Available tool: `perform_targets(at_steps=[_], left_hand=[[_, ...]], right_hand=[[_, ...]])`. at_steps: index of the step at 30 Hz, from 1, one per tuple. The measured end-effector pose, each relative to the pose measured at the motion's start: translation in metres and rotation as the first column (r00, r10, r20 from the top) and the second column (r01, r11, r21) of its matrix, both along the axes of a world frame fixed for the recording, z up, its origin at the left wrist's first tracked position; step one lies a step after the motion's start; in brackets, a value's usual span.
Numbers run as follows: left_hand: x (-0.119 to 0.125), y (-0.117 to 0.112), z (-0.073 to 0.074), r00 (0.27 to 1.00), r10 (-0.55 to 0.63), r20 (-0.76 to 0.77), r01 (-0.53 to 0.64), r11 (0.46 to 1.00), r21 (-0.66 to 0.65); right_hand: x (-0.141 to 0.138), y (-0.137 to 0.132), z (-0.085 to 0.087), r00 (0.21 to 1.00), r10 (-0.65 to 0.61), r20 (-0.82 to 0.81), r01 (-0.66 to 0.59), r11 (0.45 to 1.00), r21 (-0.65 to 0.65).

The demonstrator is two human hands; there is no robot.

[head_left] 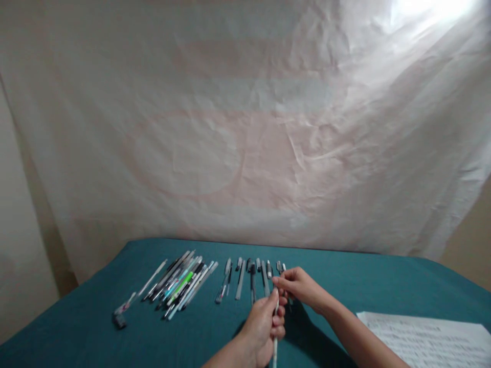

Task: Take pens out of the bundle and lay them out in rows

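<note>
My left hand (264,324) is closed around a white pen (275,332) that runs from my fist down to the picture's bottom edge. My right hand (299,286) pinches the pen's upper end with thumb and fingers; whether it grips a cap there I cannot tell. Both hands hover over a teal tablecloth (337,276). Just behind them lies a short row of pens (251,278), side by side and a little apart. Further left is a dense heap of pens (184,283), one of them green.
A lone white pen (152,278) and a small dark object (119,320) lie at the far left. A printed sheet of paper (425,340) lies at the lower right. A crumpled white cloth backdrop (245,128) hangs behind the table.
</note>
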State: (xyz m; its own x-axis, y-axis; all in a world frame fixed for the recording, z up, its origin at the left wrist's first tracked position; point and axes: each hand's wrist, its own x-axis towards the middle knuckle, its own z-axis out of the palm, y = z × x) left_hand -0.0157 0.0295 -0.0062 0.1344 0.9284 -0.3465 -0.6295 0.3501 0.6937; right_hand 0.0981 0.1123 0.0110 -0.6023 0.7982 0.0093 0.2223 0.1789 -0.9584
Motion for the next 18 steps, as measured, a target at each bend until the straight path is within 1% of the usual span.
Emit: perform_targets(at_steps=[5, 9, 13, 15, 18], left_hand=[[0.001, -0.001, -0.003, 0.999, -0.045, -0.014, 0.045, 0.999, 0.005], [0.002, -0.001, -0.005, 0.997, -0.06, -0.04, 0.059, 0.998, -0.011], [0.004, -0.003, -0.008, 0.995, -0.042, -0.087, 0.041, 0.999, -0.009], [0.004, -0.004, -0.008, 0.994, -0.044, -0.096, 0.044, 0.999, 0.003], [0.005, -0.005, -0.008, 0.996, -0.052, -0.074, 0.053, 0.999, 0.008]], right_hand=[[0.001, 0.001, 0.0, 1.0, 0.003, 0.013, -0.002, 0.999, -0.039], [0.0, -0.001, 0.0, 1.0, 0.004, 0.014, -0.003, 0.998, -0.069], [0.001, 0.0, 0.004, 1.0, -0.005, -0.007, 0.004, 0.997, -0.081], [0.005, 0.006, 0.004, 0.998, -0.041, -0.04, 0.037, 0.995, -0.088], [0.019, 0.023, -0.003, 0.986, -0.152, -0.074, 0.148, 0.987, -0.068]])
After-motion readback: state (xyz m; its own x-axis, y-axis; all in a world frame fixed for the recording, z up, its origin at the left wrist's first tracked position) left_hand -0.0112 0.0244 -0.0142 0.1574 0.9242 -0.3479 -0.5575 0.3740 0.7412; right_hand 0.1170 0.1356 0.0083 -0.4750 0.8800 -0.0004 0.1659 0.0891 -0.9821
